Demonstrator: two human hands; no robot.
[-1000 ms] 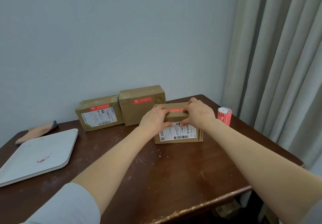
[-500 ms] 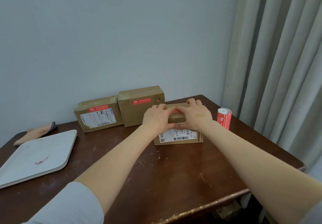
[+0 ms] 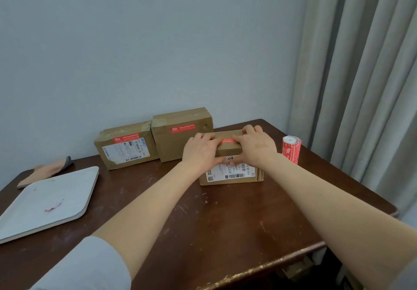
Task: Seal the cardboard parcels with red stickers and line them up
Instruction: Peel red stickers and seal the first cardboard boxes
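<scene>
Three brown cardboard parcels stand on the dark wooden table (image 3: 203, 226). The left parcel (image 3: 126, 152) and the middle parcel (image 3: 180, 140) sit side by side against the wall, each with a red sticker on it. The third parcel (image 3: 232, 174) lies nearer, with a white shipping label on its front. A red sticker (image 3: 228, 141) runs along its top. My left hand (image 3: 200, 152) and my right hand (image 3: 256, 146) press on that top from both sides, fingers on the sticker's ends, thumbs on the front face. The red sticker roll (image 3: 291, 148) stands upright to the right.
A white tray (image 3: 45, 217) with a pink scrap (image 3: 53, 206) lies at the table's left. A tan pad (image 3: 45, 171) sits behind it. A grey curtain (image 3: 365, 86) hangs close on the right, the wall behind. The table's worn front edge (image 3: 248, 271) is near me.
My hands met over the parcel's top half a second ago. They have since slid slightly apart, so the red sticker shows between them again. The parcel has stayed put.
</scene>
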